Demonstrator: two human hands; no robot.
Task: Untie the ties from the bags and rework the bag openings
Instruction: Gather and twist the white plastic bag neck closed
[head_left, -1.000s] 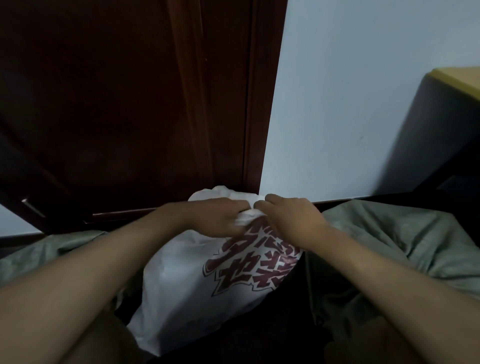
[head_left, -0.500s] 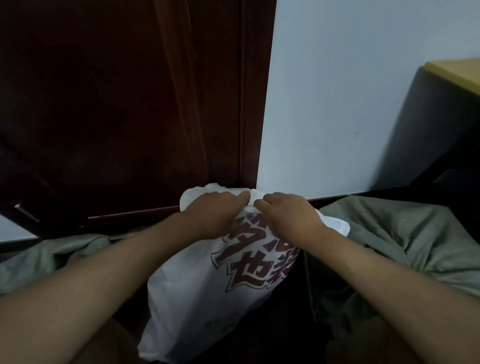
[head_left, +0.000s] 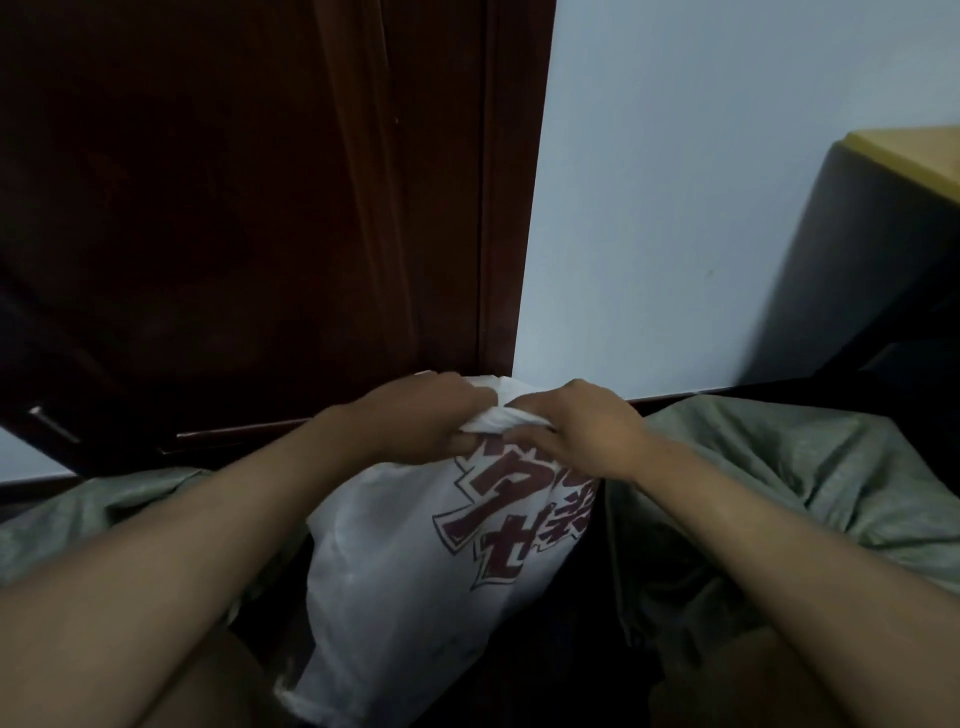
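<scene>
Left hand (head_left: 415, 415): curled, pinching the bunched bag neck.
Right hand (head_left: 576, 431): likewise gripping that neck — knuckles almost touching the left.
White printed plastic bag (head_left: 415, 571): upright between the knees, below both hands.
Risk: thin film tearing — caused by hard pulling.

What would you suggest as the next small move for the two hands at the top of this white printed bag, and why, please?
Probably ease the hands apart to loosen the bunched top. The left hand and right hand both pinch the gathered neck of the white printed bag, which looks twisted shut; no separate tie is visible.
</scene>
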